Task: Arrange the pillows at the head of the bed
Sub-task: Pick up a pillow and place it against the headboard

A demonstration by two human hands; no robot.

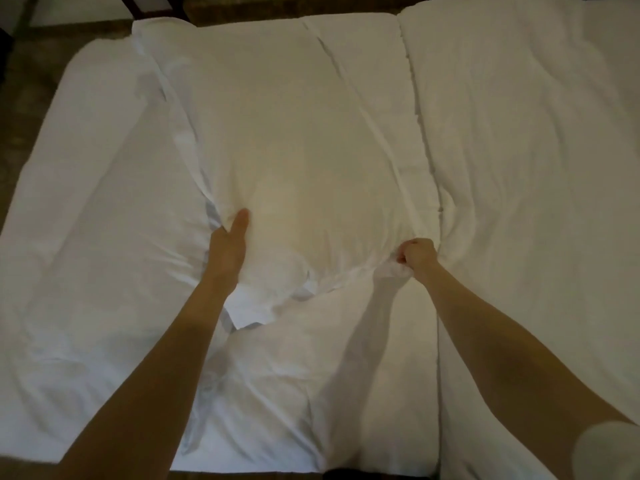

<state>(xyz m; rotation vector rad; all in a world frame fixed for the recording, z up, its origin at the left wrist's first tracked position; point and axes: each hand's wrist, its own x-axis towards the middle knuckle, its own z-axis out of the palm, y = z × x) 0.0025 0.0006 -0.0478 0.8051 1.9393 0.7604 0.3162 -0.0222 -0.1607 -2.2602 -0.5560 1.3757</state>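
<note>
While the pillow (294, 161) is gripped at its near end, the whole of its bulk is seen to stretch away from the fingers, its long axis running from the hands toward the far edge of the bed (104, 209). Nearest the camera, the two bare forearms are extended over crumpled white bedding (277, 375). Just beyond them the left hand (230, 242) is pressed against the pillow's near left corner, with the thumb laid flat on the top face; the remaining fingers are tucked under the fabric and are hidden, so that a pinch of that corner is judged likely but cannot be confirmed. The right hand (417, 256) is closed into a fist at the near right corner, and a gathered bunch of the case's cloth is held inside it. Both hands are placed at about the same reach, neither being clearly nearer to the pillow than the other. Beyond the fingers the pillow is spread broad and fairly flat, tilted a little to the left as it recedes. To the right of the right fingers, just beside the pillow, a second white padded mass (519, 150) is laid lengthwise; whether it is another pillow or a folded duvet cannot be told. Any coming shift is judged to be a pull or a swing made from the near corners.
</note>
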